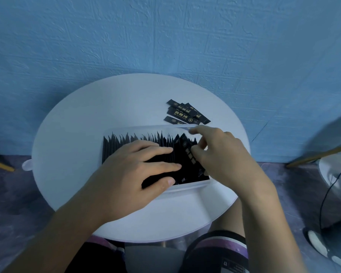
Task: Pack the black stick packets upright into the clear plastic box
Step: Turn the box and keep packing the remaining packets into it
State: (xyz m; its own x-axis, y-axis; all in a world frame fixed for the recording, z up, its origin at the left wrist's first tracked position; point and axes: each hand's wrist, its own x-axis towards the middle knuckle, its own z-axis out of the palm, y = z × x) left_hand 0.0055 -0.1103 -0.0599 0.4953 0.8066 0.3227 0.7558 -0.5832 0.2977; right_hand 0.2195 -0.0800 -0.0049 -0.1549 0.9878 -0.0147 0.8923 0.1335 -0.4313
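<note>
Head view | left hand (138,170) lies flat, fingers straight, on the upright row of packets (124,143) in the box (187,187) | right hand (222,156) pinches one packet (189,152), tilted, at the row's right end | loose packets (187,113) lie on the table (77,119) just beyond the box.

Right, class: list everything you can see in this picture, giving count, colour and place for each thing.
table: one, white, round, centre of view
wall: one, blue, behind the table
box: one, clear, on the table
packed packets: many, black, upright in the box
loose packets: about five, black with gold print, on the table behind the box
held packet: one, black, tilted over the box's right end
left hand: flat on the packed packets
right hand: fingers pinching the held packet
</note>
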